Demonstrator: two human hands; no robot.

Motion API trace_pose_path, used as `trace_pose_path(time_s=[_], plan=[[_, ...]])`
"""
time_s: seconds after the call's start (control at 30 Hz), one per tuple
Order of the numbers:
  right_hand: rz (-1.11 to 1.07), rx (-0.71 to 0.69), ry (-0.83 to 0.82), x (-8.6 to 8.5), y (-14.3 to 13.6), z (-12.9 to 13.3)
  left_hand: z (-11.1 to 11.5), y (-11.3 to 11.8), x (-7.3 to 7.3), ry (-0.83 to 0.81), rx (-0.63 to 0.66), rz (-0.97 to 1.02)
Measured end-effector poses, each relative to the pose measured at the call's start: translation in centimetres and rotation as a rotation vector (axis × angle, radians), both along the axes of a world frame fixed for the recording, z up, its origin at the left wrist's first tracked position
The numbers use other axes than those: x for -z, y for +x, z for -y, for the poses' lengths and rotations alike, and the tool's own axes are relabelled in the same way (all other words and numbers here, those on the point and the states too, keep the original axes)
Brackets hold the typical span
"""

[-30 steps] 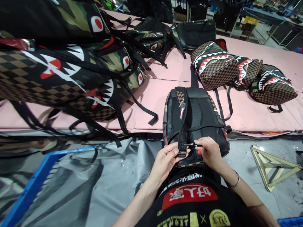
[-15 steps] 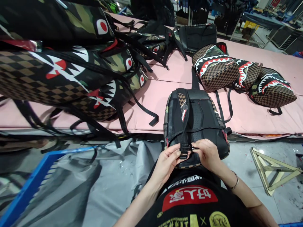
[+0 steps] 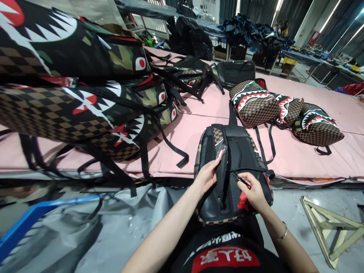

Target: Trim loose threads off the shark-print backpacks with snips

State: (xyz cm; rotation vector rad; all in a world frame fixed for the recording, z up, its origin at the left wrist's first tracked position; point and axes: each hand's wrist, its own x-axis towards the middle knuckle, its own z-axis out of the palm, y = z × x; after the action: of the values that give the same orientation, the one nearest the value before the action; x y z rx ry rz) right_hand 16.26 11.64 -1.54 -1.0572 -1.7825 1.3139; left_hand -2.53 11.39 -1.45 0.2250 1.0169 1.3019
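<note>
A backpack (image 3: 239, 151) lies back side up at the table edge, its lower end against my black shirt. My left hand (image 3: 209, 176) is closed on the edge of its shoulder strap (image 3: 223, 178), just below a red piece under clear plastic (image 3: 221, 151). My right hand (image 3: 253, 191) pinches a small dark pointed tool (image 3: 243, 180), its tip over the back panel. Its exact kind I cannot make out. Something red (image 3: 242, 201), like cloth, hangs under the right fingers.
Stacked shark-mouth backpacks (image 3: 93, 110) fill the left of the pink table (image 3: 193, 113). More shark-mouth bags (image 3: 253, 106) lie at the right. A blue crate (image 3: 36, 212) with grey sheeting stands lower left, a wooden triangular frame (image 3: 335, 227) on the floor at right.
My left hand has moved from the strap's buckle end up along the strap. My right hand has drawn away from the buckle, and the red piece beneath it now shows. The view has tilted up.
</note>
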Motion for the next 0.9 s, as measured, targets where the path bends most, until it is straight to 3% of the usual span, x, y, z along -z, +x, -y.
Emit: trace_pose_path(time_s=[0.13, 0.23, 0.43, 0.63, 0.9], plan=[[-0.038, 0.067, 0.009, 0.2, 0.2, -1.0, 0.0, 0.9, -0.1, 0.054, -0.061, -0.165], [-0.052, 0.081, -0.052, -0.5, 0.5, -1.5, 2.3, 1.7, 0.2, 0.152, -0.084, -0.286], [-0.020, -0.040, -0.105, -2.9, 0.2, -1.2, 6.0, 2.5, 0.2, 0.192, -0.081, -0.290], [-0.007, -0.047, -0.161, -3.6, 0.3, 0.1, 6.7, 2.6, -0.2, 0.186, -0.111, -0.358], [0.076, 0.005, -0.121, -3.8, -0.2, 0.7, 6.8, 3.1, 0.4, 0.197, -0.100, -0.450]])
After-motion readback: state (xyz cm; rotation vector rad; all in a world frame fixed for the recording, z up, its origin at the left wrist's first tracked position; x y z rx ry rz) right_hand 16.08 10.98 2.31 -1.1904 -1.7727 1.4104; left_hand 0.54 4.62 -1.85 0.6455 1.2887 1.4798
